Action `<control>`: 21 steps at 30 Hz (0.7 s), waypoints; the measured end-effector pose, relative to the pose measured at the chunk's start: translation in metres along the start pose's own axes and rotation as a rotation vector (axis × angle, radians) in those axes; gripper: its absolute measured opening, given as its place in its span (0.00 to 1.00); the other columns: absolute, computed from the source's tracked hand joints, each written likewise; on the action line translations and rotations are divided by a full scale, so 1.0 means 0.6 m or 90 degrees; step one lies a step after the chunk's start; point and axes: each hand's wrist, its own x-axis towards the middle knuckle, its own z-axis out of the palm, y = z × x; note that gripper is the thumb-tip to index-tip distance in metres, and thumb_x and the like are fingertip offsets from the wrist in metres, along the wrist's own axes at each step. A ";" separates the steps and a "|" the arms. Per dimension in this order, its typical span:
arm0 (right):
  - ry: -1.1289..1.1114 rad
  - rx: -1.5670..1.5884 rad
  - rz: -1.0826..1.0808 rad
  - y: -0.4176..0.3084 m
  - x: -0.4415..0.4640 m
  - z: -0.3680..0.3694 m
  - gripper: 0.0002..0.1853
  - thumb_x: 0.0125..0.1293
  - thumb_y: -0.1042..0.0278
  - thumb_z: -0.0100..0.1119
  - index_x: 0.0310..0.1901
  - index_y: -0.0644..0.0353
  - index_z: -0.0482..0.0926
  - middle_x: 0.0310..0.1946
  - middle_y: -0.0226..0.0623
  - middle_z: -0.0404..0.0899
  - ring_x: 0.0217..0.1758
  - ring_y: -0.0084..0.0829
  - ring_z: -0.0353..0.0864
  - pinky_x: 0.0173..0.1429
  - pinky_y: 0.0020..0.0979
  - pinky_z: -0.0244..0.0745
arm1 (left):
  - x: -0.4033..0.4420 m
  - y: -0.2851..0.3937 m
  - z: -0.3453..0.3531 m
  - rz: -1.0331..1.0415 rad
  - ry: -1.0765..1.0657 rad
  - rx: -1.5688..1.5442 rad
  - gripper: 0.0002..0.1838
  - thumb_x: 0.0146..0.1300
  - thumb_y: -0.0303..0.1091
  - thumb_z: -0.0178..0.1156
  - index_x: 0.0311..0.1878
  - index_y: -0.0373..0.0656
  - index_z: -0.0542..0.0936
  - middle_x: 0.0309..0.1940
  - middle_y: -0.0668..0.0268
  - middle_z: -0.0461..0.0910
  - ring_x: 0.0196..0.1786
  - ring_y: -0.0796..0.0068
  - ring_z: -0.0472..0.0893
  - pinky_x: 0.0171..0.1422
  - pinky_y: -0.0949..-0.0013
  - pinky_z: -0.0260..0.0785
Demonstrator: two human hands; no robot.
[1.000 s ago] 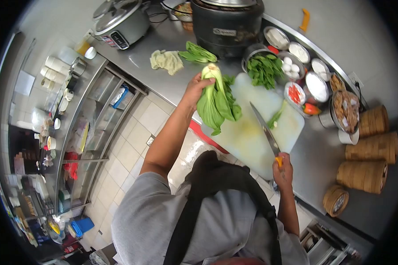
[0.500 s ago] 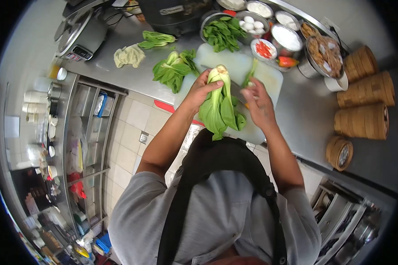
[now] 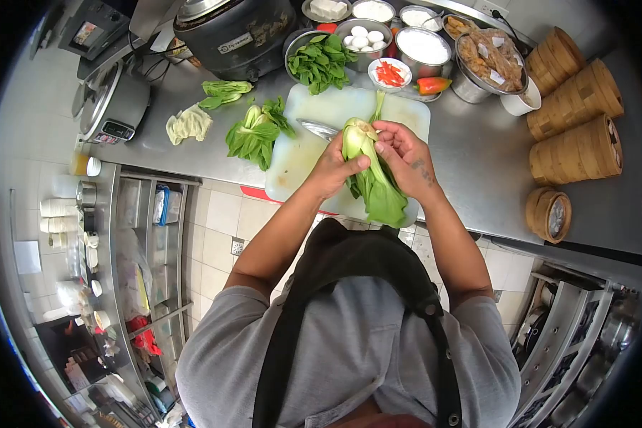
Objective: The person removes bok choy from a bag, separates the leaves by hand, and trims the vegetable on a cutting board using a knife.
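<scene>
A head of bok choy (image 3: 371, 187), pale base up and green leaves toward me, is held above the white cutting board (image 3: 404, 114). My left hand (image 3: 333, 170) wraps round its left side, thumb across the stalks. With curled fingers, my right hand (image 3: 406, 158) grips an outer stalk on its right side, near the base. A knife (image 3: 317, 129) lies on the board, partly hidden by my left hand. Beyond the bok choy, a loose leaf stalk (image 3: 378, 104) rests on the board.
More bok choy (image 3: 254, 137) and a crumpled pale cloth (image 3: 188, 123) lie left of the board. Behind stand a bowl of green leaves (image 3: 319, 65), a bowl of eggs (image 3: 364, 36) and sliced red pepper (image 3: 390, 73). Bamboo steamers (image 3: 574, 153) line the right; a black cooker (image 3: 237, 39) stands back left.
My right hand has come back from beside the loose stalk to the bok choy and now grips it. The bok choy is slightly lower and to the right, and the view has shifted.
</scene>
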 end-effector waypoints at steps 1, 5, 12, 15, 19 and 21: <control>0.021 -0.027 -0.019 0.003 0.001 0.000 0.21 0.71 0.66 0.60 0.62 0.64 0.75 0.44 0.33 0.82 0.49 0.26 0.78 0.57 0.30 0.74 | -0.001 0.000 0.007 0.020 0.026 0.015 0.34 0.62 0.41 0.72 0.67 0.40 0.70 0.60 0.63 0.77 0.60 0.73 0.78 0.67 0.65 0.69; 0.106 -0.116 -0.042 0.018 -0.002 -0.007 0.23 0.69 0.64 0.63 0.62 0.64 0.75 0.50 0.38 0.81 0.52 0.26 0.77 0.58 0.31 0.73 | 0.013 0.020 -0.008 -0.084 0.054 -0.122 0.33 0.72 0.56 0.56 0.70 0.43 0.66 0.66 0.57 0.73 0.68 0.62 0.73 0.72 0.58 0.66; -0.005 -0.193 0.012 -0.019 0.008 0.014 0.31 0.65 0.61 0.67 0.66 0.63 0.70 0.55 0.43 0.79 0.61 0.33 0.77 0.65 0.35 0.71 | 0.009 0.050 -0.017 -0.101 0.130 -0.052 0.26 0.75 0.43 0.56 0.69 0.40 0.68 0.56 0.65 0.79 0.56 0.72 0.80 0.63 0.65 0.73; -0.080 -0.152 -0.027 0.004 0.019 0.012 0.30 0.66 0.61 0.66 0.67 0.62 0.70 0.59 0.44 0.76 0.66 0.36 0.73 0.69 0.35 0.68 | 0.007 0.053 -0.033 -0.110 0.111 -0.053 0.30 0.67 0.33 0.68 0.69 0.37 0.68 0.53 0.63 0.79 0.53 0.75 0.80 0.60 0.69 0.74; -0.070 -0.170 -0.045 0.017 0.028 0.013 0.29 0.68 0.61 0.63 0.67 0.62 0.71 0.61 0.41 0.74 0.63 0.34 0.75 0.67 0.34 0.68 | 0.001 0.047 -0.037 -0.019 0.178 0.067 0.30 0.59 0.32 0.74 0.60 0.38 0.70 0.47 0.65 0.78 0.49 0.77 0.79 0.56 0.71 0.73; -0.001 -0.072 -0.010 -0.005 0.029 0.037 0.28 0.68 0.61 0.63 0.66 0.63 0.72 0.60 0.39 0.74 0.60 0.34 0.75 0.64 0.34 0.70 | 0.001 0.033 -0.036 0.064 0.225 0.198 0.29 0.53 0.30 0.77 0.54 0.39 0.69 0.43 0.67 0.76 0.46 0.78 0.77 0.53 0.71 0.72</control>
